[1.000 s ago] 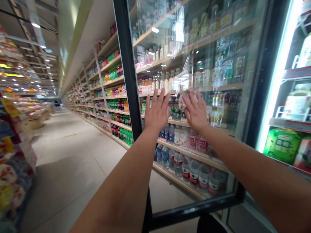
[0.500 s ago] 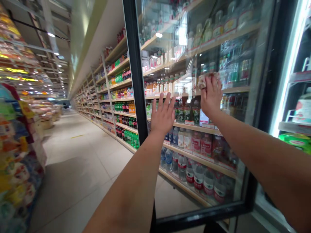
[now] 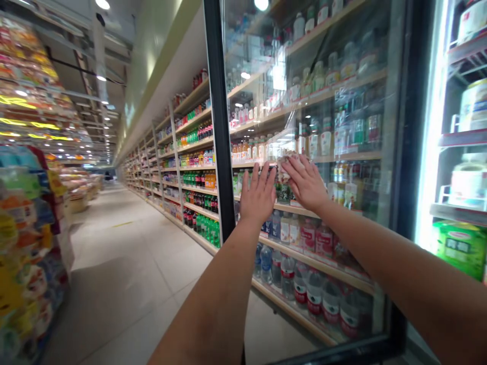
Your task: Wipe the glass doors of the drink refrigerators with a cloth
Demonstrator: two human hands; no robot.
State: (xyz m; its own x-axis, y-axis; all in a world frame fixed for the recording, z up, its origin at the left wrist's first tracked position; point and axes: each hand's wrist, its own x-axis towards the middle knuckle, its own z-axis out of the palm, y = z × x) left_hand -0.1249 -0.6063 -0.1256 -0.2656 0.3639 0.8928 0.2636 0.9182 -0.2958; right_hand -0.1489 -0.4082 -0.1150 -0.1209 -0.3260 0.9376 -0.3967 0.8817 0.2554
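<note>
An open glass fridge door [image 3: 342,91] with a black frame stands in front of me. My left hand [image 3: 257,195] lies flat on the glass, fingers spread, close to the door's left edge. Beside it, my right hand [image 3: 306,182] presses a crumpled pale cloth [image 3: 284,165] against the glass at about the same height. Only part of the cloth shows beyond the fingers.
Through the glass show long wooden shelves of bottled drinks [image 3: 304,284] running down the aisle. The lit fridge interior [image 3: 464,152] with tubs and a green package is at the right. Snack displays [image 3: 26,243] line the left side of the tiled floor [image 3: 125,274].
My right hand with the cloth rose up the glass, then came down and left, ending next to my left hand. The left hand stayed flat on the glass. The view tilted upward.
</note>
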